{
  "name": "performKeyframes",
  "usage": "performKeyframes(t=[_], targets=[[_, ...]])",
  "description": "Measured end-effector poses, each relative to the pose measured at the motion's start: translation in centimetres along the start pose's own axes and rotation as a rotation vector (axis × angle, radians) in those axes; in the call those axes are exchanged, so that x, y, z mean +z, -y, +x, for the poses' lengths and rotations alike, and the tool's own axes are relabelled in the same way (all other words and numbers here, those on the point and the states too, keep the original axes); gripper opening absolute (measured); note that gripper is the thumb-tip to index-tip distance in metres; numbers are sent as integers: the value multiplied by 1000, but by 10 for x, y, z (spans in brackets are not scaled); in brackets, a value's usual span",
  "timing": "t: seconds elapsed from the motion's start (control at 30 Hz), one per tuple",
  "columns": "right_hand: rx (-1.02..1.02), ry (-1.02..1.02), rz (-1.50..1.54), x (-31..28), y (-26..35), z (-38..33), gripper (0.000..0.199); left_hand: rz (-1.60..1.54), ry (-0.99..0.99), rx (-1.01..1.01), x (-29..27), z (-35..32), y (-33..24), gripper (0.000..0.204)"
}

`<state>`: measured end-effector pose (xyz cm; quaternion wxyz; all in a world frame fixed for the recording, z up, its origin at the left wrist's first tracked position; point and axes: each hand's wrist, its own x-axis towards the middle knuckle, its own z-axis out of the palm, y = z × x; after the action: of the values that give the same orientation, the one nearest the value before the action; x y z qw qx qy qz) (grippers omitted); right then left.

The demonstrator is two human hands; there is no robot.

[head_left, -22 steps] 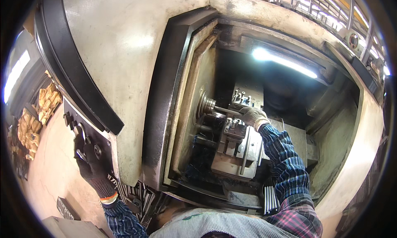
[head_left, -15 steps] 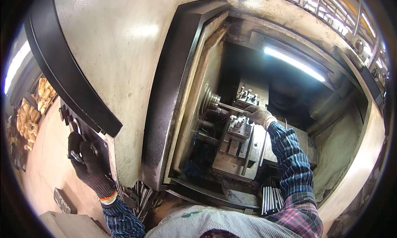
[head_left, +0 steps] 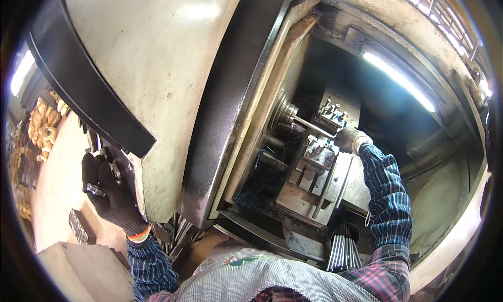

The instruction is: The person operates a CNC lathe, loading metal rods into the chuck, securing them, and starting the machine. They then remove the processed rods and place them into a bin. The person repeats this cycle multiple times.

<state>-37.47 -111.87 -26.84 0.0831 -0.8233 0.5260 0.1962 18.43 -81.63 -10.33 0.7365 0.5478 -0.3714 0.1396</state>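
— Cream metal fills much of your view: that is the machine (head_left: 141,55), its bay (head_left: 440,197) open before you. What stands in it?

— The carriage (head_left: 301,200), its near edge toward you. The rear block (head_left: 330,122) sits toward the carriage's far edge, the front block (head_left: 319,156) closer to you. The spindle (head_left: 287,114) is on the bay's left wall, beyond the carriage's left edge.

— And your hands?

— Your right hand (head_left: 352,140) is over the carriage, gloved fingers wrapped on one end of the rod (head_left: 313,126). Your left hand (head_left: 107,189) is outside the bay, well apart from the rod, just beside the panel (head_left: 126,168); whether it touches the panel, I can't tell you.

— Which way does the rod lie from your right hand?

— To its left and a little away from you. The long axis starts at the spindle, crosses above the carriage's left edge, passes between the two blocks and slants slightly toward you until it meets your grip. How deep the other end sits, you can't see. Your right hand is the nearer one.

— Your left fingers?

— Curled, a short bright cylinder (head_left: 95,189) at them. Whether they clamp it, I can't tell.
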Motion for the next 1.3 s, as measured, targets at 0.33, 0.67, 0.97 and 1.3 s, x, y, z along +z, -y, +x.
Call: performKeyframes(t=[0.33,0.67,0.97,1.3], targets=[[-352,-273,234,-71,125,77,53,-123,29,-84,-11,0,-1,51],[-36,-155,623,-95,153,33,75,177,65,80,-7,5,-6,29],[-181,-720,934,-130,205,-101,79,352,304,490,-38,-10,10,60],[-1193,-148,1609,-113,389,-219,119,614,569,583,-67,7,5,63]])
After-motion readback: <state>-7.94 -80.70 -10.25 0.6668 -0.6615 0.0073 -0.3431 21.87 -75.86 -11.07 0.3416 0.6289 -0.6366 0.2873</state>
